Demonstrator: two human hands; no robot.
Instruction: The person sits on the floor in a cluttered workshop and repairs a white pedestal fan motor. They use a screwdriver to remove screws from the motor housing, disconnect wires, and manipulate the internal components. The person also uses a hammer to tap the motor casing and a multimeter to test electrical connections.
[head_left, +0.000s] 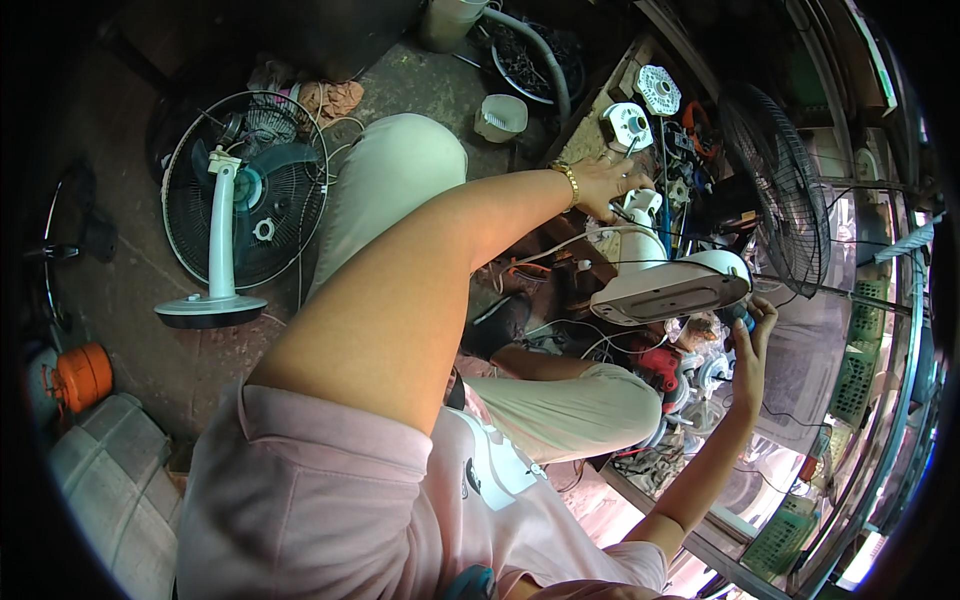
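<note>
The workshop floor (390, 85) is dim and cluttered; I count one standing fan (224, 235) at left, one dark fan cage (785, 190) at right, two white vented parts (659, 92) far off and three green baskets (780, 536) at right. My left hand (603, 187) curls partway at the top of one white fan stand (665, 285), grip unclear, while my right hand (752, 335) pinches a blue-ended piece (742, 317) beside its base. Loose cables (590, 238) cross the way.

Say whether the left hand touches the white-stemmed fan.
Apart: the head view shows the left knee between the left hand and the white-stemmed fan.
</note>
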